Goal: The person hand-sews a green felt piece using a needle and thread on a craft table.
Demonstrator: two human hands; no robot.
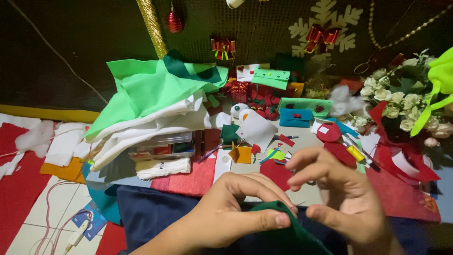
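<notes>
- Near the bottom edge, left hand (231, 215) fingers pinch dark green felt piece (288, 236).
- Right hand (339, 198) fingers loosely apart, just beside it.
- Beyond, felt scraps (245, 151) crowd the floor.

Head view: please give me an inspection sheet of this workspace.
Surface: tiled floor under red felt sheets.
Job's things: dark green felt piece, pinched by left hand; right hand beside it, fingers curled.
Clutter: green and white fabric pile, felt scraps, blue felt pouch, white flower bouquet.
Grippers: both hands at the felt.
Cables: pink cable at left.
Surroundings: dark wall with red bauble, gold tinsel.
</notes>
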